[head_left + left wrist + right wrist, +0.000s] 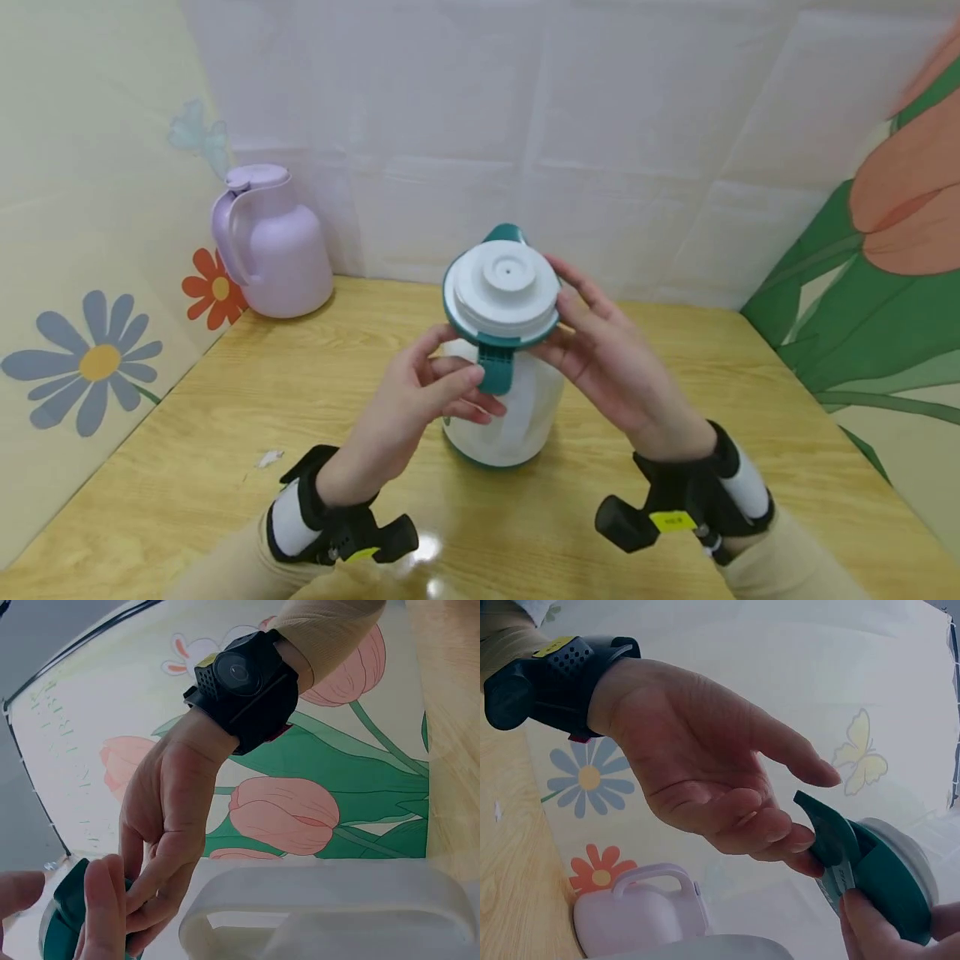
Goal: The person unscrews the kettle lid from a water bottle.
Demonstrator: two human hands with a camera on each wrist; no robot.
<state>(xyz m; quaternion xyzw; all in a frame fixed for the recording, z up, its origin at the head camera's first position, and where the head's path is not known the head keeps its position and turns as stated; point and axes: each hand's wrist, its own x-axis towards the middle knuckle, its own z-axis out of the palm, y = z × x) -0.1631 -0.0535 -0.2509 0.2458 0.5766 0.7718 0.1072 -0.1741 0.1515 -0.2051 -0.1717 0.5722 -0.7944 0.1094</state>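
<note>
Hands [401, 400] [611, 362] at green-rimmed lid [504, 292] (right clamped on, left parted), white jug [528, 417] behind

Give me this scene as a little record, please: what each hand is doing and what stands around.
Left hand: fingers loosely curved beside the lid's green tab
Right hand: holds the lid by its edge
Lid: raised above the white jug, white side towards the head camera
White jug: upright on the table, partly hidden
Purple jug: upright, far left
Walls: painted flowers left, tulips right
</note>
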